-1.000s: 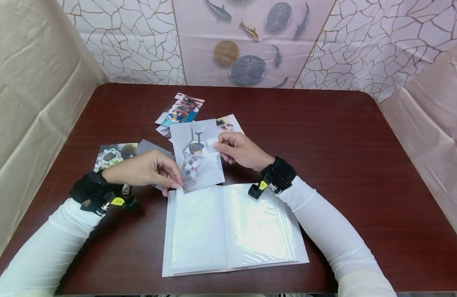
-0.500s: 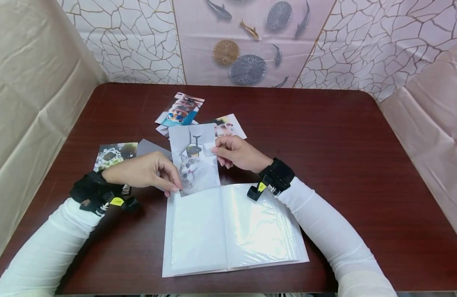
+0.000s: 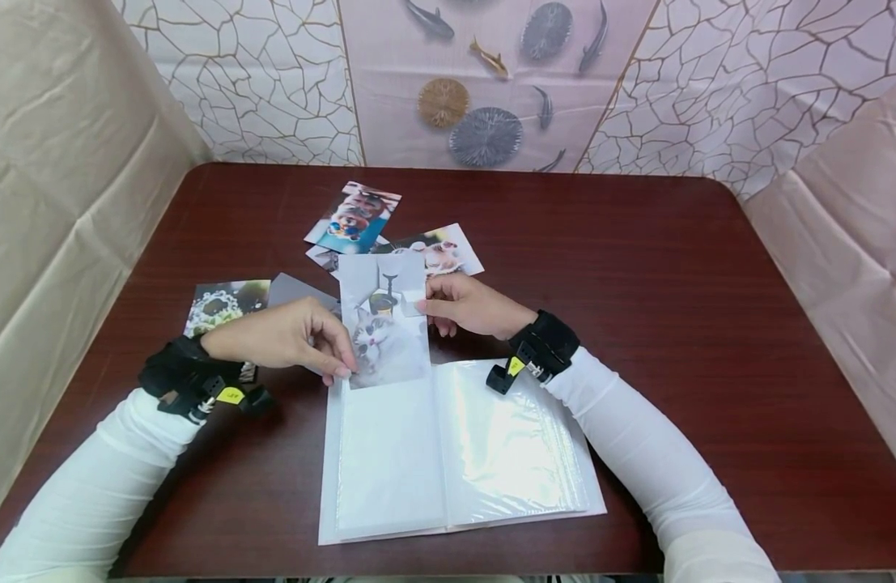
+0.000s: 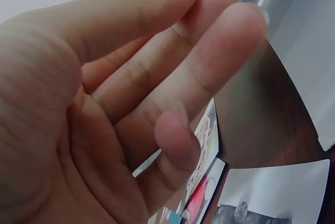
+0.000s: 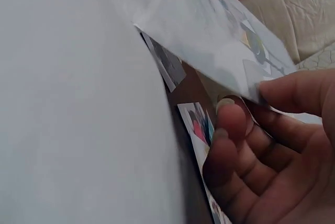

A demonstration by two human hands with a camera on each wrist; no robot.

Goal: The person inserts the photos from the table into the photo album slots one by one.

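Observation:
A pale photo print (image 3: 385, 340) of a white-and-grey cat stands over the top of the left page of an open white photo album (image 3: 389, 461). Its lower edge lies at the clear pocket's top edge and seems to be just inside it. With thumb and fingers my right hand (image 3: 473, 306) pinches the photo's right edge, also seen in the right wrist view. My left hand (image 3: 295, 336) holds the photo's lower left edge beside the pocket corner between thumb and forefinger. In the left wrist view the other fingers (image 4: 225, 46) hang loosely curled, and the pinched spot is partly cut off.
Behind the held photo, several other prints (image 3: 356, 219) overlap on the dark wooden table (image 3: 673, 324). A flower print (image 3: 225, 306) and a grey-backed print (image 3: 290, 287) lie under and beside the left forearm. The album's right page (image 3: 516, 441) has a shiny clear pocket.
The photo has come down slightly toward the album and straightened from a tilt, its lower edge sinking past the page top. The right hand has lowered a little; the left has barely moved.

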